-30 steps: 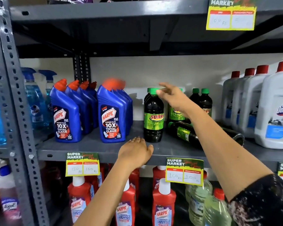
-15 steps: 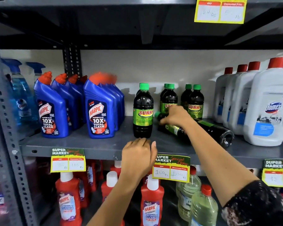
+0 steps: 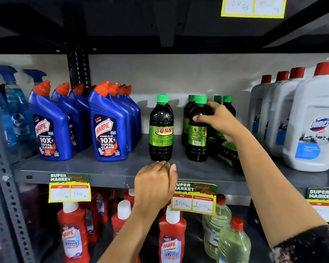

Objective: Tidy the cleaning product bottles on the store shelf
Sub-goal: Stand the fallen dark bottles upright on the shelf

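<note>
Gripping an upright dark bottle (image 3: 197, 133) at its shoulder, the right hand (image 3: 219, 120) has its thumb across the front below the green cap and its fingers curled round the far side; the fingertips themselves are hidden behind the bottle. That bottle stands on the grey shelf (image 3: 103, 168) with its label's barcode side facing out. Just below the right wrist another dark bottle lies on its side (image 3: 223, 150), partly covered by the forearm, so how far it reaches cannot be told. Behind the fingers stand more green-capped bottles (image 3: 227, 105) in the back row.

To the thumb side of the gripped bottle, apart from it, a Sunny bottle (image 3: 161, 128) stands alone and upright, label forward. Directly in front of its base the left hand (image 3: 155, 188) rests over the shelf's front edge, fingers held together and bent down onto the shelf, holding nothing. Just beside that hand's little finger hangs a yellow price tag (image 3: 194, 201); a second tag (image 3: 69, 187) hangs well off past its thumb.

Further out past the Sunny bottle are two rows of blue Harpic bottles (image 3: 108, 130), and beyond them blue spray bottles (image 3: 13, 111), somewhat blurred. On the far side of the right forearm stand white Domex jugs (image 3: 313, 130) with red caps. Under the left hand, the lower shelf holds red Harpic bottles (image 3: 171, 240) and pale bottles (image 3: 234, 242).
</note>
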